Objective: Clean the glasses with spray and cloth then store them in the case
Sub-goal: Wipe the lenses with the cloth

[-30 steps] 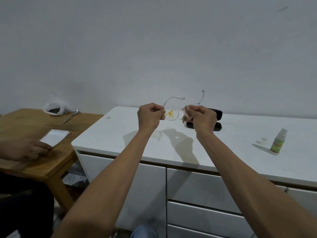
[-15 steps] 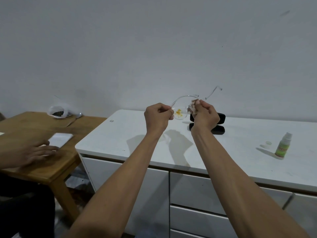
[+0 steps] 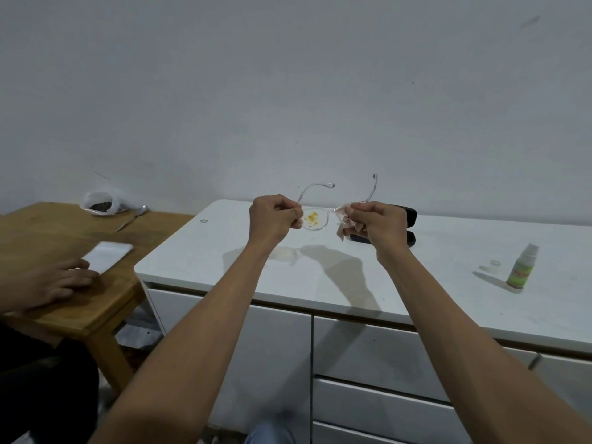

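Observation:
Clear-framed glasses (image 3: pixel 315 221) hang in the air above the white cabinet top (image 3: pixel 432 270), temples pointing up and away from me. A yellow smear shows on the left lens. My left hand (image 3: pixel 274 219) pinches the frame's left end. My right hand (image 3: pixel 381 224) grips the right side through a small pinkish cloth (image 3: pixel 344 225), which covers the right lens. Behind my right hand lies the open black case (image 3: pixel 408 227), partly hidden. A small spray bottle (image 3: pixel 522 267) with a green label stands at the right, its clear cap (image 3: pixel 495 262) beside it.
A wooden table (image 3: pixel 64 238) stands to the left, with another person's hand (image 3: pixel 48 283) beside a white phone-like slab (image 3: pixel 107 254). A plastic bag (image 3: pixel 102 203) and a spoon lie at its far edge. Cabinet drawers are below the top.
The glasses have swung: the right temple now points more upright. Both hands sit slightly further apart, the right one still with the cloth on the right lens.

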`<state>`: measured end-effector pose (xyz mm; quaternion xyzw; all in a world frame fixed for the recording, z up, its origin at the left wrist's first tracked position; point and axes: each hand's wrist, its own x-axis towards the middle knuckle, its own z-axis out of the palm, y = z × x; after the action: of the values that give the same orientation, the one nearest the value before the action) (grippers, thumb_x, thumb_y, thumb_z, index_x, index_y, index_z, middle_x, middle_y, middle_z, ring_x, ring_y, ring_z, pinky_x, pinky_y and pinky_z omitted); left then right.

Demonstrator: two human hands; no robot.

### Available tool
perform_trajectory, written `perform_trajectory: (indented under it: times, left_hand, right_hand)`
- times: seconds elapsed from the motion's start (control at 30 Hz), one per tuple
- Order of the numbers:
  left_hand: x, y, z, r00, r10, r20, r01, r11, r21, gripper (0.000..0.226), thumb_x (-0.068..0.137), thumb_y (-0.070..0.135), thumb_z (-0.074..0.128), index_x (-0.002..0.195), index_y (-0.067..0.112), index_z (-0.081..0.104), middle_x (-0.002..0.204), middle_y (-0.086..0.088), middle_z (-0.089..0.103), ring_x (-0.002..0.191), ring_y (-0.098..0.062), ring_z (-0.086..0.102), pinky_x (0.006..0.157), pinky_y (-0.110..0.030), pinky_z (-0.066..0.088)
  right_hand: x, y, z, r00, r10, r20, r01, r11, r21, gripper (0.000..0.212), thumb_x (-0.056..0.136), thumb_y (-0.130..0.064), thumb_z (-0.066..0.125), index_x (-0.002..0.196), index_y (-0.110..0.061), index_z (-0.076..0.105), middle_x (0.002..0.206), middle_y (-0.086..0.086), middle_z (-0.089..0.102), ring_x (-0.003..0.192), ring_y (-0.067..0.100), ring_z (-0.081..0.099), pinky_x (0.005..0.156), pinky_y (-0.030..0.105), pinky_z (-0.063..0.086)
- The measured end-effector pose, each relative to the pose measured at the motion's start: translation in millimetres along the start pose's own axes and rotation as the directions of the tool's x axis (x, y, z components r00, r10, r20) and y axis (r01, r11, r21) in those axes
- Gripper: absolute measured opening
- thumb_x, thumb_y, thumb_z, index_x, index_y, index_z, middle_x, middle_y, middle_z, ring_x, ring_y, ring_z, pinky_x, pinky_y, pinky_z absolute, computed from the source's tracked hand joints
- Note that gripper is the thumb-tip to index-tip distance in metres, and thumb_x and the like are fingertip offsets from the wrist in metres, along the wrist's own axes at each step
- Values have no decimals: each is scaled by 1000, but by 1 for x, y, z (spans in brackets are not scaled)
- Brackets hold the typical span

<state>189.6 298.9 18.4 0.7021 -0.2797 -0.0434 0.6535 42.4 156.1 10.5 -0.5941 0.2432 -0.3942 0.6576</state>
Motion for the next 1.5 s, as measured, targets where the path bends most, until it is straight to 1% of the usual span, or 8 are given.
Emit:
perform_trajectory:
  times: [0.13,0.33,0.63,0.83,1.0,1.13,1.3,1.5]
  left_hand:
    - [-4,3,4,1000,26,5,-26,1000,-15,2,77,-8,74,76,-6,74,79,-24,74,59,-27,69,78,-49,63]
    - [-8,18,20,997,67,-33,-70,991,-111,5,78,-9,74,75,-6,71,73,-17,70,57,-25,65,73,-43,64]
    - [4,12,15,995,17,-98,-29,992,-122,4,76,-8,76,78,-5,74,68,-16,69,55,-25,63,71,-39,64]
    - [9,6,-1,1000,-13,9,13,1000,-26,11,74,-6,78,70,4,74,75,-18,74,54,-25,67,73,-39,64]
    - [4,3,0,998,9,68,-10,1000,22,13,74,-9,75,68,3,73,77,-20,74,53,-24,66,71,-41,63]
    - [-2,6,8,998,37,58,-38,999,15,9,73,-10,74,70,-2,73,79,-27,73,57,-26,67,74,-49,63]
    - [-9,17,27,993,118,16,-118,993,-30,14,75,-7,74,66,4,72,69,-18,72,57,-23,68,73,-52,63]
    - [-9,28,37,985,168,-48,-171,983,-61,19,73,-5,76,63,10,70,61,-9,68,53,-22,66,70,-53,63]
  right_hand:
    - [10,9,13,976,-22,-215,50,991,125,5,75,-4,81,77,-5,76,87,17,78,62,29,68,79,60,62]
    - [24,-6,46,874,-18,-486,184,937,296,14,83,-3,79,76,-14,75,78,0,77,71,14,74,80,36,64]
    - [21,-5,29,978,-135,-160,152,984,95,7,85,0,79,81,-2,74,57,4,65,51,23,59,57,29,56]
    - [11,13,7,993,-116,-2,116,993,-22,7,83,1,80,79,-3,76,62,15,62,49,19,57,60,38,61]
    - [8,24,-2,988,-95,-121,87,994,-64,4,83,-2,81,84,-3,78,64,8,67,50,17,63,62,41,64]
    - [12,26,3,939,-76,-336,92,995,30,4,84,-7,80,88,-6,79,74,3,75,61,11,70,65,29,59]
    - [25,8,27,834,11,-551,180,940,290,14,83,-3,75,77,-15,72,92,14,78,64,10,72,73,35,64]
    - [32,-11,35,940,30,-341,152,855,496,17,86,6,75,78,-5,66,81,5,73,69,17,71,70,33,63]
